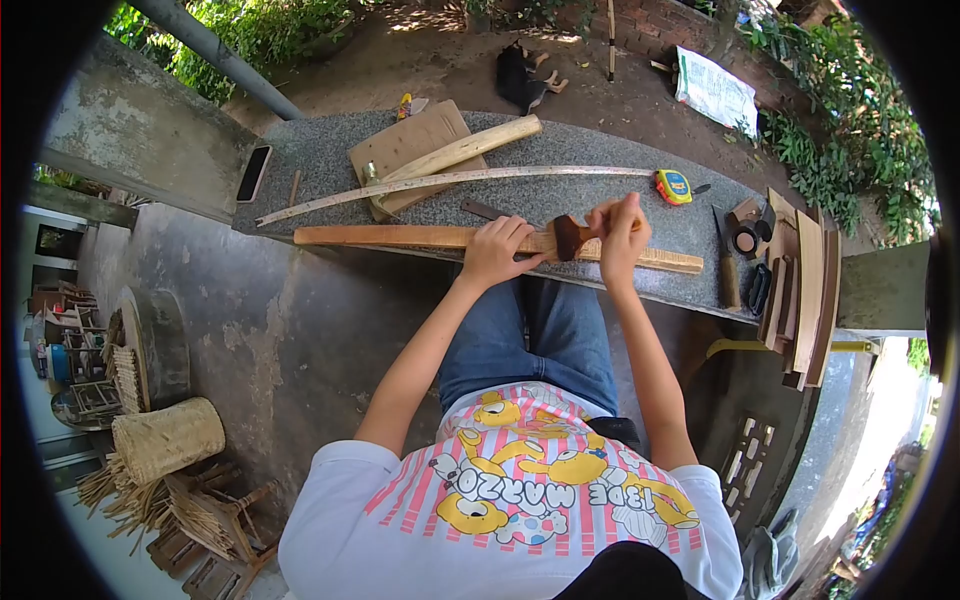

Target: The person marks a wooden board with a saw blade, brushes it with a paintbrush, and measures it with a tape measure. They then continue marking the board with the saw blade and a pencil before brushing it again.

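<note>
A long wooden bar [390, 236] lies along the near edge of the grey stone bench [330, 142]. My left hand [493, 250] is wrapped over the bar near its middle. Just right of it, a dark brown wooden tool [569, 238] rests on the bar. My right hand [620, 236] is closed around the tool's handle, above the bar's right part. Behind the bar, an extended measuring tape [440, 178] curves across the bench to its yellow case [673, 187]. A small dark metal strip [484, 210] lies beside my left hand.
Cardboard [412, 143] and a pale wooden piece [465, 148] lie at the back. A phone [254, 174] is at the bench's left end. On the right are a wooden-handled tool [729, 276] and stacked wood strips [806, 290]. A dog [522, 78] lies beyond the bench.
</note>
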`<state>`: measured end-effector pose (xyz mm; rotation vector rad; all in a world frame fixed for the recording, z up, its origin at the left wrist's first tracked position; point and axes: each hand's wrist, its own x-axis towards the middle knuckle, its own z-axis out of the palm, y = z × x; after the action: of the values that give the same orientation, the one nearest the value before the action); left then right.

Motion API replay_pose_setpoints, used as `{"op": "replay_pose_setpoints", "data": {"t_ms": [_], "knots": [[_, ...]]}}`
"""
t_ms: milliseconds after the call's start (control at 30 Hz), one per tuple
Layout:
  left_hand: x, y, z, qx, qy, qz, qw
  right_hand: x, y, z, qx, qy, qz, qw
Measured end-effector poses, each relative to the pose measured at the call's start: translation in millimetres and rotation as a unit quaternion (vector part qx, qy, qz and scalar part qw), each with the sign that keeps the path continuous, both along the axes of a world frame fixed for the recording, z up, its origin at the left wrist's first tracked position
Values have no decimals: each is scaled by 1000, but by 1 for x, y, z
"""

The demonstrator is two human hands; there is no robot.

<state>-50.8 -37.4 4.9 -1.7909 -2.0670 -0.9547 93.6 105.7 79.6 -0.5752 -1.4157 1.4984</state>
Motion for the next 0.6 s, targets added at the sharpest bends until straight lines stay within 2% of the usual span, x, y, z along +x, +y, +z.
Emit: {"op": "replay_pose_setpoints", "data": {"t_ms": [100,167,300,367,400,433,533,567,600], "knots": [[0,-2,-2,1,-2,-2,1000,39,29,-9,-10,-23,-94,995],[0,-1,-2,3,-7,-6,1000,75,48,4,7,-24,-172,985],[-1,-1,-4,-3,2,-1,1000,138,84,28,120,-84,-249,958],[1,1,-7,-8,8,-3,1000,139,85,38,126,-120,-221,960],[1,2,-8,-5,5,-1,1000,131,85,33,153,-157,-234,947],[0,1,-8,-3,3,3,1000,116,81,23,156,-147,-222,951],[2,-1,-3,-21,-9,8,1000,58,40,2,186,-205,-101,956],[2,0,-2,-21,-7,10,1000,33,15,2,164,-186,-36,968],[1,1,-2,-19,-1,6,1000,10,-7,6,193,-180,-4,964]]}}
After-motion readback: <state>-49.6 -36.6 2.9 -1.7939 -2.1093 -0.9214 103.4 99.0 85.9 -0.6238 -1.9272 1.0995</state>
